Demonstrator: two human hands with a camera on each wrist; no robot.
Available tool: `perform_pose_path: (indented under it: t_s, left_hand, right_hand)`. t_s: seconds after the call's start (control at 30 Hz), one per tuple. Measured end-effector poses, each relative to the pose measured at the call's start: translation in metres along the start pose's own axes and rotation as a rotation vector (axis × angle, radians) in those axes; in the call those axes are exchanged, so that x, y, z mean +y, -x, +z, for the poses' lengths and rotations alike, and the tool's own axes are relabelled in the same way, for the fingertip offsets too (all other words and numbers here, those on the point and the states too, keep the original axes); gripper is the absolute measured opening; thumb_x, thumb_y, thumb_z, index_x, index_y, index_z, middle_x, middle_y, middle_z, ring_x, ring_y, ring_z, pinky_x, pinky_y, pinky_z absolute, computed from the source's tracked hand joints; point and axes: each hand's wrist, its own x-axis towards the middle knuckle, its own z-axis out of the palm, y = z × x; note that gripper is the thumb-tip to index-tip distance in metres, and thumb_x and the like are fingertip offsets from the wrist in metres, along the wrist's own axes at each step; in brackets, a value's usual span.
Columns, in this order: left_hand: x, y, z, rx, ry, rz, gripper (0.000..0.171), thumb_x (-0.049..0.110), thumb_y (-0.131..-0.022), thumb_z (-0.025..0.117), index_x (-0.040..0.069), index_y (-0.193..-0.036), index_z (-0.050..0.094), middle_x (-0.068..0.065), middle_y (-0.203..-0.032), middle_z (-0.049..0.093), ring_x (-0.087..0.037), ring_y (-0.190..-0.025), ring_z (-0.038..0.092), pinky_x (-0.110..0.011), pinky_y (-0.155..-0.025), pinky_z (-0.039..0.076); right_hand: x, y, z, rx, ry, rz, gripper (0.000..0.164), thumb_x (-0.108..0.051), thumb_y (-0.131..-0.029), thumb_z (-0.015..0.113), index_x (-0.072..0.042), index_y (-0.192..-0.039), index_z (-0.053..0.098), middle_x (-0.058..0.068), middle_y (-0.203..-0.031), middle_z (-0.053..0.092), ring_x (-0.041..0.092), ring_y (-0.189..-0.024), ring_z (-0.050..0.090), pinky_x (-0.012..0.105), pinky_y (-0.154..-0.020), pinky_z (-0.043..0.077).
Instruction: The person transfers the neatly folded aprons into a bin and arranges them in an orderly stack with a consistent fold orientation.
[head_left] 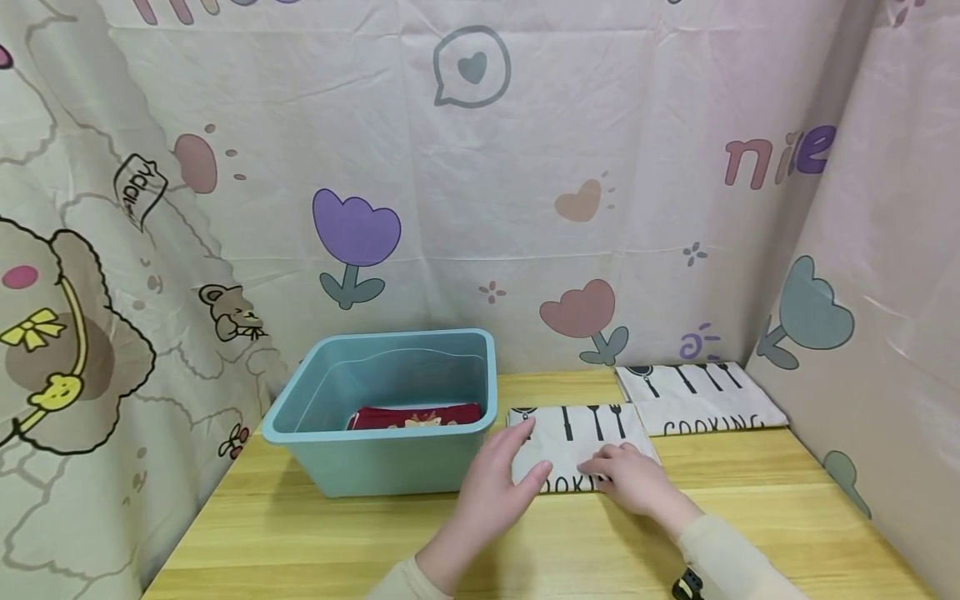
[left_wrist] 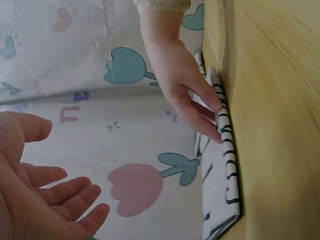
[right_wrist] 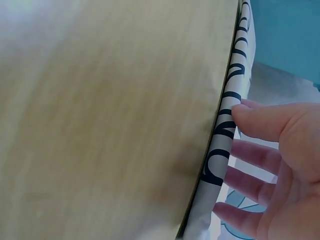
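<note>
A folded white cloth with black kitchen-utensil prints and lettering lies flat on the table, just right of a blue-green plastic bin. My right hand rests on its front right part; in the right wrist view the thumb and spread fingers touch the lettered folded edge. Over the cloth's left side hovers my left hand, fingers apart and nothing in them, as the left wrist view also shows. Inside the bin lies a folded red cloth with a light print, partly hidden by the front wall.
Another folded white cloth with the same print sits at the back right of the wooden table. A printed curtain hangs behind the table and down both sides. A dark watch shows at the right wrist.
</note>
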Motion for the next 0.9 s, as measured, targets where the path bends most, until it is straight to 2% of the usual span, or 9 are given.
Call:
perform_pose_path:
  t_s: [0.17,0.27,0.37,0.67,0.8,0.9]
  left_hand:
    - [-0.009,-0.007,0.012,-0.004,0.089,-0.081,0.054,0.033,-0.094,0.067,0.008,-0.14,0.054,-0.008,-0.129,0.062,-0.026,-0.116,0.058,-0.051,-0.095,0.047]
    - [-0.012,-0.011,0.018,-0.009,0.118,-0.142,0.055,0.033,-0.095,0.066,0.007,-0.141,0.053,-0.009,-0.132,0.06,-0.028,-0.118,0.057,-0.053,-0.096,0.047]
    - [-0.015,-0.014,0.023,-0.004,0.128,-0.175,0.057,0.032,-0.094,0.067,0.004,-0.141,0.052,-0.012,-0.133,0.059,-0.03,-0.118,0.056,-0.054,-0.097,0.046]
    - [-0.028,-0.02,0.037,0.013,0.081,-0.237,0.059,0.03,-0.094,0.067,-0.002,-0.14,0.051,-0.02,-0.137,0.054,-0.036,-0.121,0.054,-0.055,-0.1,0.045]
    - [-0.035,-0.023,0.044,0.007,0.057,-0.296,0.059,0.033,-0.094,0.066,0.0,-0.141,0.05,-0.02,-0.14,0.052,-0.038,-0.126,0.051,-0.054,-0.103,0.042]
    - [-0.04,-0.024,0.049,0.001,0.056,-0.338,0.06,0.034,-0.094,0.066,0.0,-0.141,0.05,-0.021,-0.14,0.051,-0.039,-0.126,0.05,-0.054,-0.104,0.041]
  right_hand:
    - [-0.003,0.007,-0.003,0.002,0.005,-0.017,0.033,-0.01,-0.08,0.077,-0.022,-0.111,0.076,0.002,-0.102,0.066,0.024,-0.087,0.057,0.043,-0.075,0.051]
    - [-0.004,0.011,-0.004,-0.008,0.005,-0.01,0.033,-0.011,-0.08,0.077,-0.023,-0.111,0.076,0.001,-0.103,0.066,0.023,-0.087,0.057,0.043,-0.076,0.051]
    - [-0.005,0.014,-0.004,-0.011,0.011,-0.01,0.034,-0.012,-0.08,0.078,-0.024,-0.111,0.076,0.001,-0.103,0.067,0.023,-0.088,0.058,0.044,-0.077,0.051]
    - [-0.007,0.023,-0.007,0.0,0.008,-0.045,0.032,-0.013,-0.078,0.079,-0.025,-0.109,0.076,-0.004,-0.1,0.067,0.019,-0.087,0.058,0.04,-0.073,0.052]
    - [-0.004,0.022,-0.012,-0.017,-0.064,-0.046,0.027,-0.017,-0.084,0.076,-0.02,-0.111,0.075,-0.001,-0.103,0.069,0.022,-0.091,0.063,0.044,-0.08,0.053]
    - [0.001,0.02,-0.016,-0.012,-0.153,0.015,0.024,-0.017,-0.089,0.072,-0.013,-0.112,0.074,0.003,-0.105,0.071,0.024,-0.094,0.065,0.046,-0.084,0.053]
